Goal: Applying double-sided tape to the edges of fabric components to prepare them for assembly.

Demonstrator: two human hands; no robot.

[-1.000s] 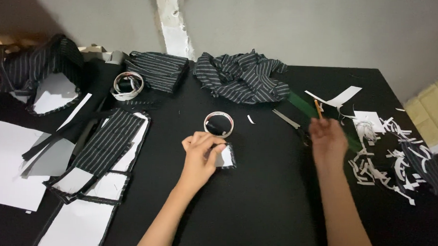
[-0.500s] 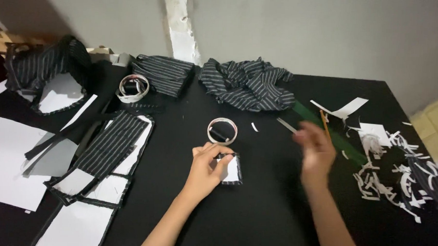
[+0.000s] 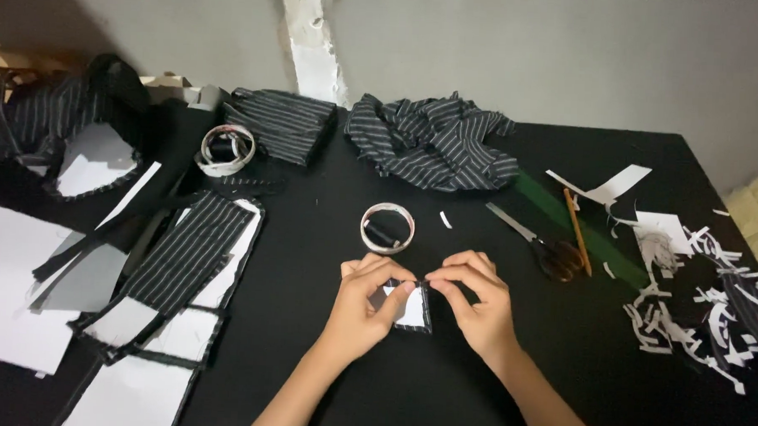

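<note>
While the black table [image 3: 328, 236] is being covered with striped cloth pieces [image 3: 436, 139] and paper scraps [image 3: 695, 291], a small fabric patch [image 3: 413, 311] with a white centre is being pinched at its top edge by the left hand [image 3: 365, 309] and the right hand [image 3: 477, 299], fingertips closed on it, just below a tape ring [image 3: 388, 228], with scissors [image 3: 533, 241] lying to the right
</note>
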